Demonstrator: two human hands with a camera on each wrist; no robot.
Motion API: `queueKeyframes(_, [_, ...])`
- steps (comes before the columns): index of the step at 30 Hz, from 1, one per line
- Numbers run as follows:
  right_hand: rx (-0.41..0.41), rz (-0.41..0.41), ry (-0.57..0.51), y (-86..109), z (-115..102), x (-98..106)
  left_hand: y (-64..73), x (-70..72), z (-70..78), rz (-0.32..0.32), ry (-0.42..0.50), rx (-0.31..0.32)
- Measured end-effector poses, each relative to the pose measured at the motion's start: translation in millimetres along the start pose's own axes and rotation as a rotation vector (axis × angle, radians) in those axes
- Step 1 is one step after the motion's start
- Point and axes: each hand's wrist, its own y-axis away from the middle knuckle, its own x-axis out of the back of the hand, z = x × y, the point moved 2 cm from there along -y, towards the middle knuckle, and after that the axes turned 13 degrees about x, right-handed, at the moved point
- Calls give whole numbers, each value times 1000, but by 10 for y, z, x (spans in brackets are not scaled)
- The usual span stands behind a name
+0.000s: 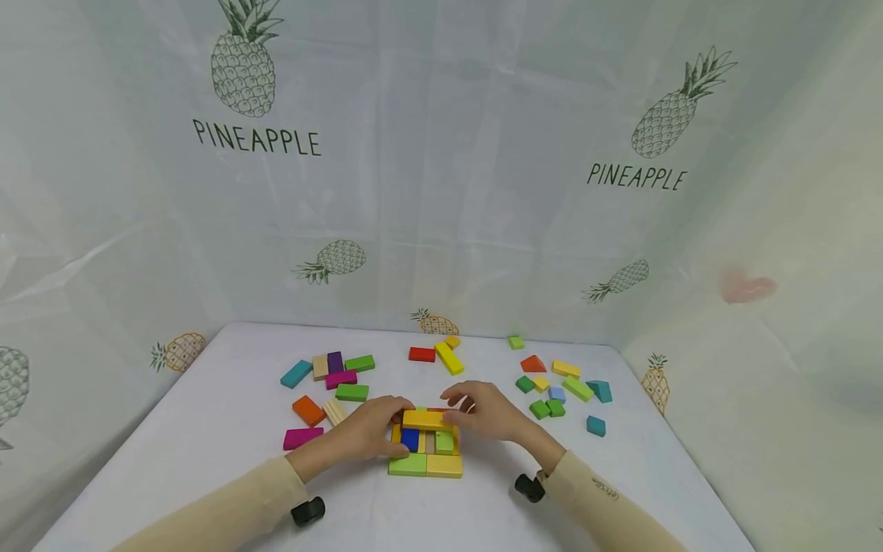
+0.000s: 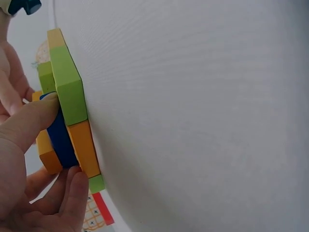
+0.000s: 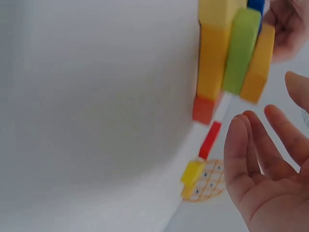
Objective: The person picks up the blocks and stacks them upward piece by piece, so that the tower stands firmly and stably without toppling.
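Note:
A low stack of wooden blocks stands at the table's front middle. Its front bottom row is a lime block [image 1: 407, 465] beside a pale yellow block [image 1: 444, 465]. My left hand [image 1: 366, 429] pinches a blue block [image 2: 63, 140] on the upper layer, thumb at its near end and fingertips at its far end. Across the top lies a yellow-orange block [image 1: 424, 419], bridging the blue block and a lime block [image 3: 241, 50] on the right. The right hand [image 1: 490, 414] is beside the bridge's right end, fingers loosely bent and apart from the blocks in the right wrist view.
Loose blocks lie left of the stack, among them a magenta block [image 1: 303, 438] and an orange block [image 1: 308, 411]. Behind it are a red block [image 1: 422, 354] and a yellow block [image 1: 449, 358]. Several green, blue and teal blocks [image 1: 596, 426] lie to the right. A curtain [image 1: 441, 192] hangs behind.

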Motion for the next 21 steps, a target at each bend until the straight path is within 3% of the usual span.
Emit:
queueKeyframes(9, [-65, 93, 86, -196, 328, 197, 14, 3, -3, 8, -8, -1])
queueKeyframes(21, [-240, 170, 142, -582, 693, 171, 18, 16, 11, 4, -6, -7])
